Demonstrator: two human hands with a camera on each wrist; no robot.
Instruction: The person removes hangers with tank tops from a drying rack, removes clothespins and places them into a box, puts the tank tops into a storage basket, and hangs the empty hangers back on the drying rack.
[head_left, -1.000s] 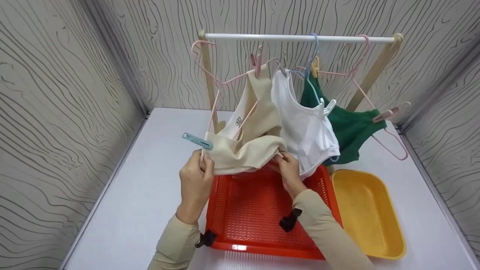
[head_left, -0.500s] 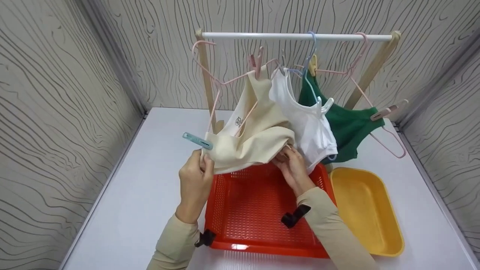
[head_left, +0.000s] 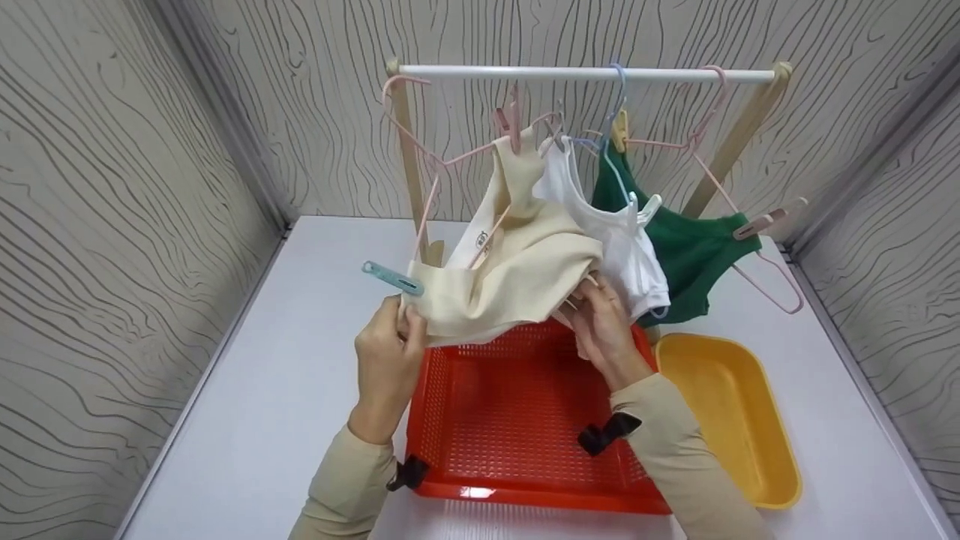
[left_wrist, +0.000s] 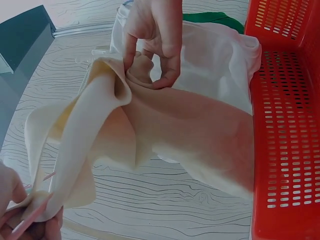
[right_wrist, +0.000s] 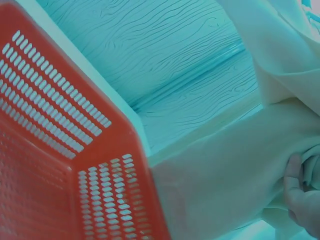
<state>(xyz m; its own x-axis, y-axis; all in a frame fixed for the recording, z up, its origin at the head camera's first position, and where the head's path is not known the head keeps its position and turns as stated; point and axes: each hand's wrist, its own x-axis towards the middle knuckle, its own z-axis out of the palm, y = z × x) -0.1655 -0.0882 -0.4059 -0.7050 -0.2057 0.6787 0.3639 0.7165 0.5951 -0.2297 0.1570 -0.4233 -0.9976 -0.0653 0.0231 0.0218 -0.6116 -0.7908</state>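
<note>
At mid-bench, near the back edge, a cream garment [head_left: 517, 262] hangs askew above the bench [head_left: 240, 390], held by both hands.

L side: the left hand [head_left: 390, 341] pinches the garment's corner btw. thumb & curled fingers, just below a teal clip [head_left: 392, 277] that sticks out toward the bench's L edge. A pink hanger [head_left: 468, 154] runs inside the cloth, one arm passing the neck opening; its hook sits beside the L end of the white rail [head_left: 525, 72]. Can't tell if hook bears on rail. A pink clip [head_left: 514, 124] grips the other shoulder strap, higher up.

R side: the right hand [head_left: 604, 322] pinches a gathered fold at the hem, palm turned partly up; L wrist view shows thumb & fingertips meeting on the cloth.

Next to it, partly covered: a white garment [head_left: 619, 244] on a blue hanger [head_left: 616, 172], w/ a whitish clip [head_left: 643, 211] on one strap. Beyond, toward the bench's R edge, a green garment [head_left: 690, 262] w/ a yellow clip [head_left: 619, 131] & a pale pink clip [head_left: 761, 223].

Below the hands, toward the bench's front edge, a red basket [head_left: 540, 501], perforated. Just beside it, nearer the R edge, a yellow tub [head_left: 724, 397], partly behind the R sleeve.
</note>
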